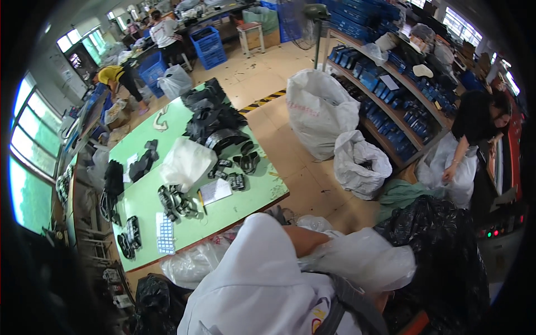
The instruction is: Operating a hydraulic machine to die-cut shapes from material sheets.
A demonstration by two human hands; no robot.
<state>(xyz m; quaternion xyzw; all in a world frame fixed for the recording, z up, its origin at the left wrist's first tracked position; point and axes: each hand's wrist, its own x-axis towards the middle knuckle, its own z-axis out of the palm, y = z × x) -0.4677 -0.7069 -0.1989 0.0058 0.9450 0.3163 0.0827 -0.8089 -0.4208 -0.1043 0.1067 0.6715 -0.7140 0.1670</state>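
A translucent plastic bag [363,259] lies bunched in front of me, above the lower edge of the view. My left forearm [306,239] comes out of a white sleeve [254,262] and reaches rightward to the bag. The bag's folds cover my left hand, so its fingers do not show. Beside the bag's lower right edge a small strip of skin [383,301] is visible, likely part of my right arm. The fingers of my right hand are hidden too. A large black plastic bag [441,245] lies just right of the translucent one.
A green table [245,209] ahead left holds black straps [218,114], a white plastic bag [188,162] and a notepad [215,191]. White sacks [321,114] stand beside a shelf [385,97] of blue boxes. At right a person [474,123] bends over a clear bag; others work behind.
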